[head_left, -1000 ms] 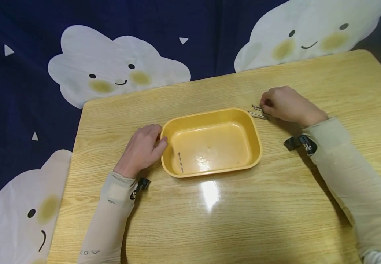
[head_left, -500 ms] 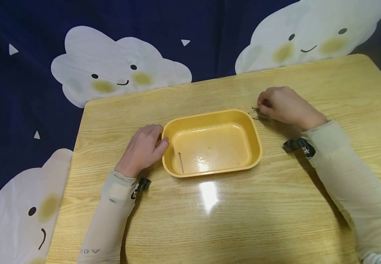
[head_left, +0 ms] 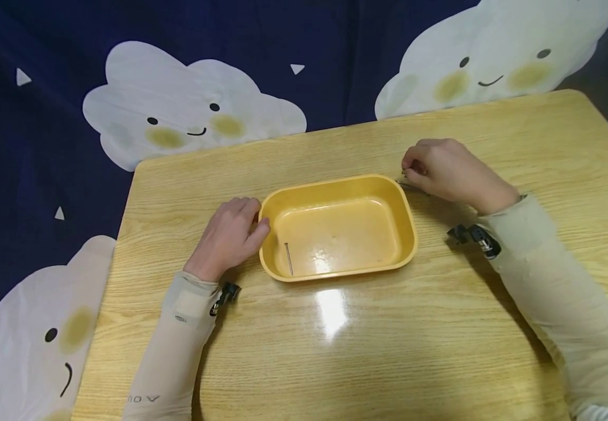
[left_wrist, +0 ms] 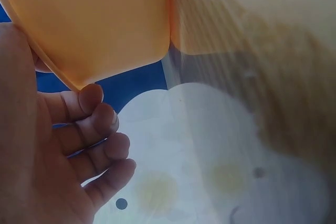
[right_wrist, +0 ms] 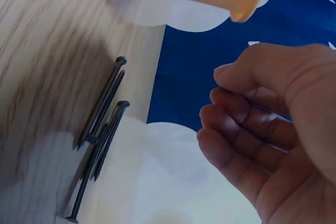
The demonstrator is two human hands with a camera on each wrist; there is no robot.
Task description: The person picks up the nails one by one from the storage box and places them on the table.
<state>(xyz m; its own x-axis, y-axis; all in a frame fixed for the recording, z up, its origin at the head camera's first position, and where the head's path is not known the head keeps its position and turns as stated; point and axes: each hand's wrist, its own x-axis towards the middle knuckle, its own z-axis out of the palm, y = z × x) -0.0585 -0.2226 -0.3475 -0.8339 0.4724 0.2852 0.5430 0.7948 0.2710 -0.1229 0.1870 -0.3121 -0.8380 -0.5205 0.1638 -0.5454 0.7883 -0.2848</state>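
A yellow plastic tub [head_left: 341, 274] stands on the wooden table. My left hand [head_left: 225, 237] holds its left end, thumb over the rim and fingers outside; the left wrist view shows these fingers bent below the corner of the tub [left_wrist: 105, 19]. One steel nail [head_left: 289, 259] lies inside, near that end. Beyond the tub's far right corner, my right hand [head_left: 448, 172] hovers over several loose nails [right_wrist: 100, 103], partly hiding them in the head view. In the right wrist view, its fingers are loosely bent, nothing shows between them, and the nails lie apart from them.
Behind the table [head_left: 367, 351] and along its left side hangs a dark blue cloth [head_left: 335, 64] printed with white clouds. A small black wrist camera sits on each sleeve. Light glares off the tabletop in front of the tub.
My right hand has shifted a little left over the nails, toward the tub's corner, covering more of them. The left hand and the tub keep their places.
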